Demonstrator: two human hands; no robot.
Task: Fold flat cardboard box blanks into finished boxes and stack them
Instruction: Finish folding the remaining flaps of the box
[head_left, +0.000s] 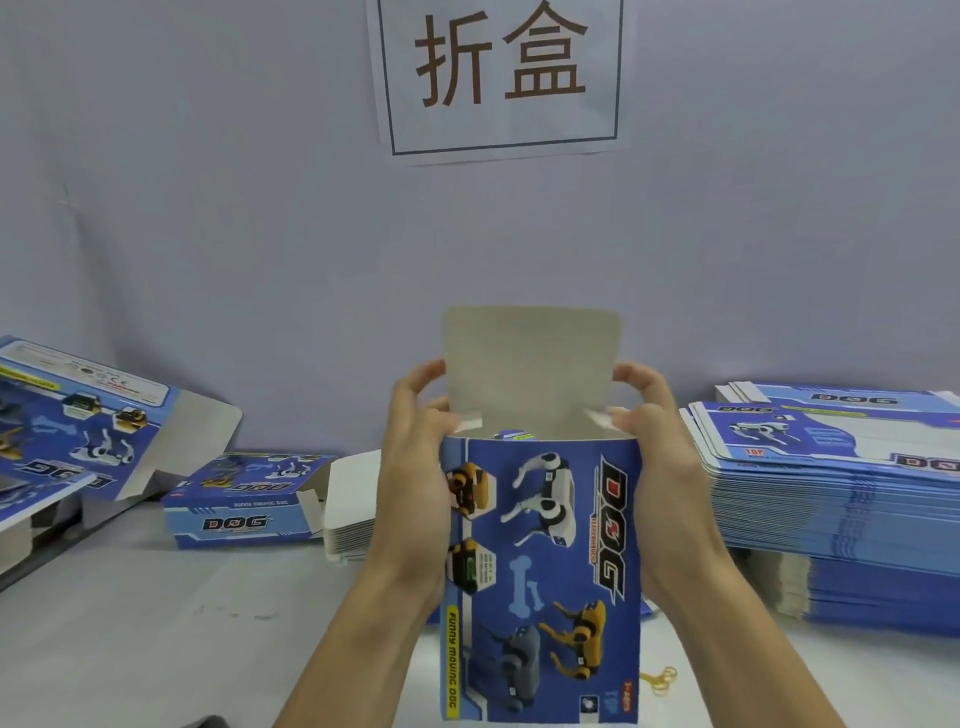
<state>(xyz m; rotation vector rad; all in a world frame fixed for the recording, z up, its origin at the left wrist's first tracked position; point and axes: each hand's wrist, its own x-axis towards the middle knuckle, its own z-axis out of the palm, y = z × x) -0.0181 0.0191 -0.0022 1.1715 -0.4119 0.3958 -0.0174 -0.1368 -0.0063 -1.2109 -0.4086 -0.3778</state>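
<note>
Three boxes (540, 582) (one held), two hands (415, 467)

L hand (415, 467), R hand (660, 457): fingers curled.

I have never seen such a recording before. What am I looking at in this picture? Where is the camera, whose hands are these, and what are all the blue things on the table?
There is no machine here. A person wears one camera on the head, so you look forward and down at their own two hands.

The left hand and the right hand hold a blue toy-dog box upright between them. Its top is open: the plain top flap stands up, and the fingers are at the small side flaps.

On the white table, at the right, lies a tall stack of flat blanks, not yet folded. At the left lie a folded box on its side and another box propped at a tilt. A paper sign with two characters hangs on the wall behind.
</note>
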